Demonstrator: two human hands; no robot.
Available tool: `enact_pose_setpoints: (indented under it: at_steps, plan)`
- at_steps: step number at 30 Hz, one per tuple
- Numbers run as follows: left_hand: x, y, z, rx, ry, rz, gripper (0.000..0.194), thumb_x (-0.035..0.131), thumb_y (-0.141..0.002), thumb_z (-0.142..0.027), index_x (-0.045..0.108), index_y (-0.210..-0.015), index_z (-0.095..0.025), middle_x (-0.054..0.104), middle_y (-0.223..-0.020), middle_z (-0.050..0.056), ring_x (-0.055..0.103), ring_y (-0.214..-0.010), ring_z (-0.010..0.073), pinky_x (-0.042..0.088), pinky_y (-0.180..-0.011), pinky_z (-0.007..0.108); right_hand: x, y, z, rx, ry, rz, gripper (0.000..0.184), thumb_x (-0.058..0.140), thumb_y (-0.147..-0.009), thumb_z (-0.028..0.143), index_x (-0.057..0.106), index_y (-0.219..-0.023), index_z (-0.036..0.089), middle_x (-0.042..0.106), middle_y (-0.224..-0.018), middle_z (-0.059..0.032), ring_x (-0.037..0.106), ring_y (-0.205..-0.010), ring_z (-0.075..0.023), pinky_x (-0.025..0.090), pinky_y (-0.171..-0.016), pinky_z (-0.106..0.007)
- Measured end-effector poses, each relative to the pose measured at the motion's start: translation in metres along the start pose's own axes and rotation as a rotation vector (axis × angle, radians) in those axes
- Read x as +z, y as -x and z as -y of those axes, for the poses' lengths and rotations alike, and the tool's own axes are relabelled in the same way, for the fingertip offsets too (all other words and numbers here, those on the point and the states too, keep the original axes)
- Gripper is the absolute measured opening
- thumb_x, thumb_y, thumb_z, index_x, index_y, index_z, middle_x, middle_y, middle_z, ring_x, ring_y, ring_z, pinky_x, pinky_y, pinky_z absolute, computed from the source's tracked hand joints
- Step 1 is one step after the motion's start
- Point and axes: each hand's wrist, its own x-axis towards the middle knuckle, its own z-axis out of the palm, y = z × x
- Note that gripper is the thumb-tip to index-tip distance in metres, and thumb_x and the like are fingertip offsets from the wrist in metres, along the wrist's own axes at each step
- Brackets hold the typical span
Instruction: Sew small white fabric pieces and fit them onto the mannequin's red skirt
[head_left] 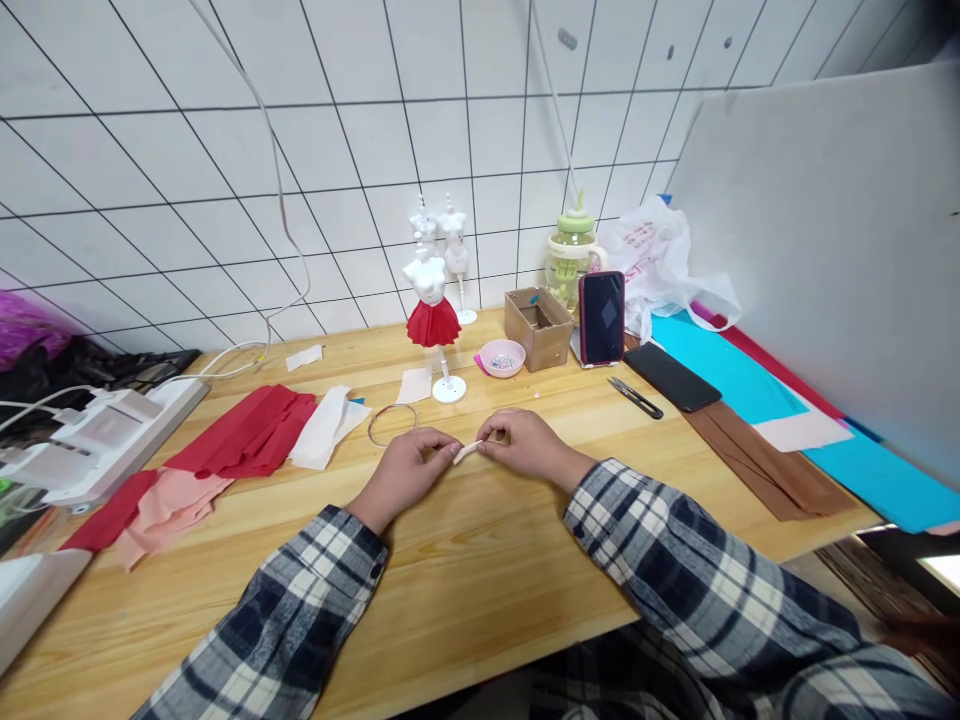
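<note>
A small narrow pale strip [468,451], whose material I cannot make out, stretches between my two hands just above the table. My left hand [411,468] pinches its left end between thumb and fingers. At the other end, my right hand [529,445] is closed on it the same way. Behind them stands a white mini dress form [428,275] wearing a short red pleated skirt [433,323]. A thin wire ring [392,425] lies just beyond my left hand, near a pale pink fabric piece [415,386].
Red fabric [251,430] and white fabric [327,428] lie at left, near a power strip [124,440]. A pink bowl of beads [502,358], a cardboard box [538,330] and an upright phone [601,318] stand behind. Thread snips [635,398], a dark phone [673,376] and brown fabric [765,460] are at right.
</note>
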Motion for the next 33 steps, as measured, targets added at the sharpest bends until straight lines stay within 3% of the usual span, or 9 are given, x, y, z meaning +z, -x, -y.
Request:
enact_pose_setpoints:
  at_steps: [3, 8, 11, 15, 20, 26, 29, 33]
  plan:
    - [0.0, -0.001, 0.0, 0.03, -0.081, -0.013, 0.027, 0.061, -0.084, -0.046, 0.075, -0.088, -0.023, 0.076, -0.089, 0.004, 0.067, -0.085, 0.0218, 0.048, -0.08, 0.034, 0.0, -0.001, 0.0, 0.045, 0.002, -0.004, 0.008, 0.068, -0.08, 0.026, 0.072, -0.082, 0.019, 0.067, -0.079, -0.0013, 0.054, -0.069, -0.0117, 0.038, -0.062, -0.023]
    - [-0.001, -0.003, 0.003, 0.064, -0.169, -0.008, 0.023, 0.059, -0.086, -0.042, 0.075, -0.084, -0.025, 0.075, -0.087, 0.003, 0.066, -0.085, 0.0215, 0.045, -0.083, 0.037, 0.0, -0.001, -0.004, 0.07, -0.014, 0.006, 0.009, 0.067, -0.08, 0.026, 0.073, -0.083, 0.019, 0.067, -0.078, -0.0004, 0.053, -0.066, -0.0109, 0.036, -0.06, -0.022]
    - [-0.003, -0.002, 0.003, 0.099, -0.209, -0.068, 0.026, 0.059, -0.087, -0.043, 0.074, -0.098, -0.025, 0.074, -0.097, 0.004, 0.064, -0.093, 0.0227, 0.044, -0.086, 0.038, 0.0, -0.001, -0.004, 0.074, -0.011, 0.014, 0.011, 0.065, -0.081, 0.026, 0.073, -0.085, 0.019, 0.066, -0.078, -0.0003, 0.052, -0.065, -0.0104, 0.035, -0.06, -0.022]
    - [-0.007, 0.003, -0.006, 0.267, -0.426, -0.263, 0.031, 0.066, -0.082, -0.047, 0.071, -0.104, -0.025, 0.071, -0.105, 0.007, 0.059, -0.101, 0.0262, 0.036, -0.094, 0.046, -0.001, 0.001, 0.002, 0.079, 0.011, 0.009, 0.012, 0.065, -0.081, 0.028, 0.073, -0.083, 0.019, 0.065, -0.075, 0.0002, 0.051, -0.064, -0.0104, 0.034, -0.059, -0.022]
    - [-0.005, 0.007, -0.021, 0.438, -0.582, -0.246, 0.017, 0.062, -0.088, -0.036, 0.072, -0.097, -0.027, 0.075, -0.092, 0.003, 0.061, -0.089, 0.0228, 0.034, -0.088, 0.044, 0.001, 0.003, 0.013, 0.099, -0.008, 0.013, 0.016, 0.065, -0.083, 0.033, 0.073, -0.082, 0.019, 0.064, -0.07, 0.001, 0.05, -0.061, -0.0098, 0.033, -0.057, -0.022]
    - [-0.002, 0.006, -0.019, 0.334, -0.522, -0.199, 0.019, 0.055, -0.091, -0.031, 0.073, -0.094, -0.024, 0.076, -0.087, 0.004, 0.064, -0.083, 0.0215, 0.037, -0.086, 0.043, 0.001, 0.005, 0.019, 0.047, -0.077, -0.053, 0.016, 0.069, -0.081, 0.035, 0.071, -0.083, 0.019, 0.067, -0.077, 0.0004, 0.052, -0.064, -0.01, 0.037, -0.061, -0.023]
    - [0.0, 0.005, -0.015, 0.243, -0.38, -0.195, 0.021, 0.057, -0.09, -0.035, 0.073, -0.096, -0.023, 0.076, -0.088, 0.005, 0.066, -0.084, 0.022, 0.042, -0.082, 0.04, 0.0, 0.005, 0.022, 0.043, -0.088, -0.108, 0.021, 0.072, -0.078, 0.038, 0.069, -0.086, 0.019, 0.068, -0.082, 0.0, 0.053, -0.065, -0.0106, 0.039, -0.063, -0.023]
    - [0.004, 0.004, -0.015, 0.125, -0.164, -0.182, 0.023, 0.06, -0.087, -0.04, 0.073, -0.094, -0.023, 0.076, -0.088, 0.005, 0.067, -0.083, 0.0214, 0.049, -0.079, 0.036, 0.001, 0.006, 0.022, 0.078, -0.135, -0.117, 0.01, 0.067, -0.082, 0.029, 0.069, -0.083, 0.02, 0.067, -0.073, 0.0014, 0.054, -0.063, -0.0105, 0.038, -0.059, -0.023]
